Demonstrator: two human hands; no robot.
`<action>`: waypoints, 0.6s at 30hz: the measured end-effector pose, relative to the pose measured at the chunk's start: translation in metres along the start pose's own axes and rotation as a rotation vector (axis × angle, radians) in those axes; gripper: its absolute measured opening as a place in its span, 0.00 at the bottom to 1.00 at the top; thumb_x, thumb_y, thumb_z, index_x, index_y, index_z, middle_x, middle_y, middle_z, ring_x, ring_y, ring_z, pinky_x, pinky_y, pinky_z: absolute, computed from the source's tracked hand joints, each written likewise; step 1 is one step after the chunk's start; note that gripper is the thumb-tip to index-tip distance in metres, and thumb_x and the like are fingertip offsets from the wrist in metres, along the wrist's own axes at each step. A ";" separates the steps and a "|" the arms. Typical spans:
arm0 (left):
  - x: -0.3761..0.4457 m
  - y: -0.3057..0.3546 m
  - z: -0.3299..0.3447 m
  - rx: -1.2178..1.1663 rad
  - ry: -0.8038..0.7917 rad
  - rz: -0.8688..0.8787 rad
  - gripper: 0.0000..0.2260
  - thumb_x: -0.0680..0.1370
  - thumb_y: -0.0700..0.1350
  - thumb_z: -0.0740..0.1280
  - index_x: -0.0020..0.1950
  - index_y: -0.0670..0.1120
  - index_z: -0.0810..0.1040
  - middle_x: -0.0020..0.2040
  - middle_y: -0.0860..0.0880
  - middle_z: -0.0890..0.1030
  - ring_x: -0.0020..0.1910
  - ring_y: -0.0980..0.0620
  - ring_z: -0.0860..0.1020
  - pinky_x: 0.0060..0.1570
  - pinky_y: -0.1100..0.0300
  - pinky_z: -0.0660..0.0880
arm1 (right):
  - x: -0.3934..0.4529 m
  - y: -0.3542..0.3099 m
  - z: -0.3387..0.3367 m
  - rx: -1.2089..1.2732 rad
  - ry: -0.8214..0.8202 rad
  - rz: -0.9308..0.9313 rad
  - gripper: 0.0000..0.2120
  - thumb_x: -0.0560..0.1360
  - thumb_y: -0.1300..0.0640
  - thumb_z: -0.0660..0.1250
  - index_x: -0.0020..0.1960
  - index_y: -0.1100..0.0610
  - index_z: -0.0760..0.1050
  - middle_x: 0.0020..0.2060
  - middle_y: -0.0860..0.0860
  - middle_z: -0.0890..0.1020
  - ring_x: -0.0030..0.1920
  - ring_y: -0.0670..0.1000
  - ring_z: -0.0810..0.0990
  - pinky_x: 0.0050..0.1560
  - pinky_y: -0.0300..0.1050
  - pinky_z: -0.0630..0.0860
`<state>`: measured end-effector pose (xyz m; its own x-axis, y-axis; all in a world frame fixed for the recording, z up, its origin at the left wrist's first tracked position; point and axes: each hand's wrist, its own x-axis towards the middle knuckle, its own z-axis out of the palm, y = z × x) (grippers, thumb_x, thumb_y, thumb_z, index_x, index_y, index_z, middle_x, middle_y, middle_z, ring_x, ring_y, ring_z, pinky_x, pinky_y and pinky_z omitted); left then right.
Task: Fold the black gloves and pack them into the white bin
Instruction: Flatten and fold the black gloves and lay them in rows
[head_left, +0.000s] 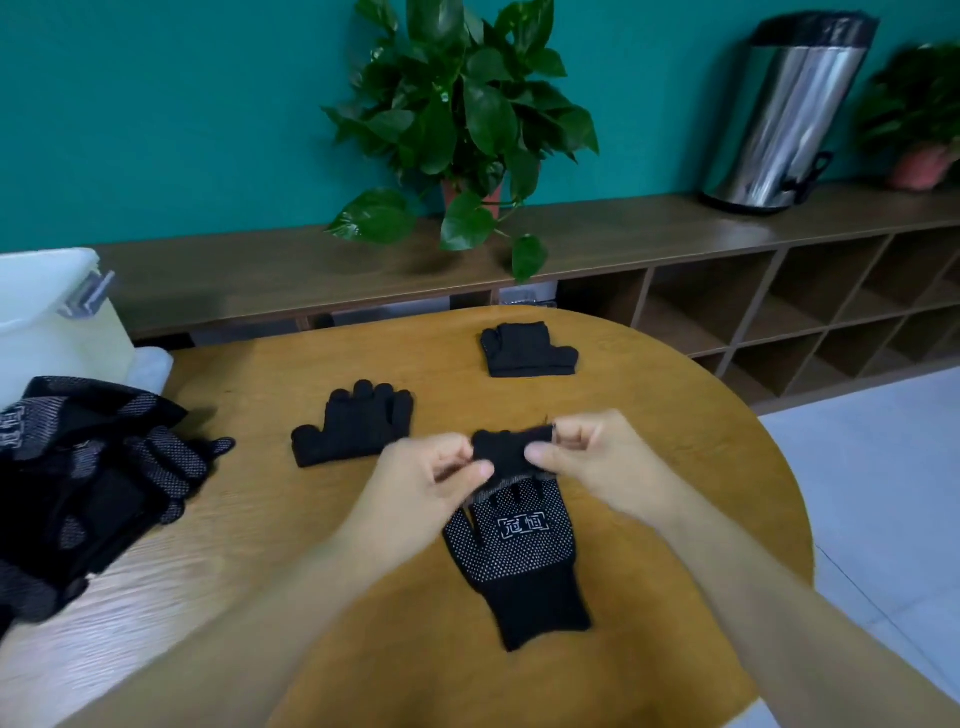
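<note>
A black glove with white dots (522, 556) lies palm up on the round wooden table (649, 415), its cuff toward me. Its finger end is lifted and turned back over the palm. My left hand (431, 478) pinches that lifted end on its left side, and my right hand (592, 452) pinches it on the right. A flat black glove (353, 423) lies just left of my hands. A folded black glove (527, 351) sits farther back. The white bin (47, 317) stands at the far left edge.
A heap of several black dotted gloves (88, 483) covers the table's left side. Behind the table runs a low wooden shelf (675, 228) carrying a potted plant (462, 119) and a steel urn (784, 114). White floor shows at right.
</note>
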<state>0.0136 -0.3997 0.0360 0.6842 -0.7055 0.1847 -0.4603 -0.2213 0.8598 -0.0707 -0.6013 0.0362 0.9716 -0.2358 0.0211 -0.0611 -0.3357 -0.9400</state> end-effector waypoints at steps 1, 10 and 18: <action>-0.012 -0.012 0.007 0.041 -0.017 0.002 0.11 0.78 0.46 0.69 0.36 0.50 0.76 0.30 0.55 0.78 0.30 0.60 0.73 0.34 0.61 0.70 | -0.014 0.011 0.006 -0.003 -0.008 0.018 0.05 0.75 0.59 0.71 0.45 0.61 0.83 0.37 0.53 0.84 0.36 0.55 0.80 0.42 0.51 0.75; -0.061 -0.053 0.046 0.511 0.070 0.293 0.10 0.74 0.53 0.72 0.53 0.53 0.84 0.53 0.61 0.80 0.53 0.65 0.74 0.45 0.66 0.78 | -0.069 0.055 0.036 -0.534 0.044 -0.126 0.17 0.76 0.59 0.70 0.64 0.47 0.78 0.65 0.39 0.74 0.67 0.31 0.65 0.67 0.25 0.57; -0.062 -0.053 0.052 0.609 0.072 0.332 0.20 0.59 0.39 0.83 0.47 0.52 0.84 0.45 0.59 0.79 0.48 0.62 0.72 0.48 0.67 0.71 | -0.080 0.068 0.038 -0.792 0.161 -0.326 0.28 0.60 0.66 0.80 0.57 0.47 0.82 0.60 0.45 0.81 0.64 0.38 0.71 0.62 0.48 0.73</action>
<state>-0.0339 -0.3788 -0.0461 0.4781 -0.7596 0.4409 -0.8727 -0.3545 0.3358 -0.1442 -0.5706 -0.0423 0.9280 -0.1234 0.3516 0.0151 -0.9303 -0.3664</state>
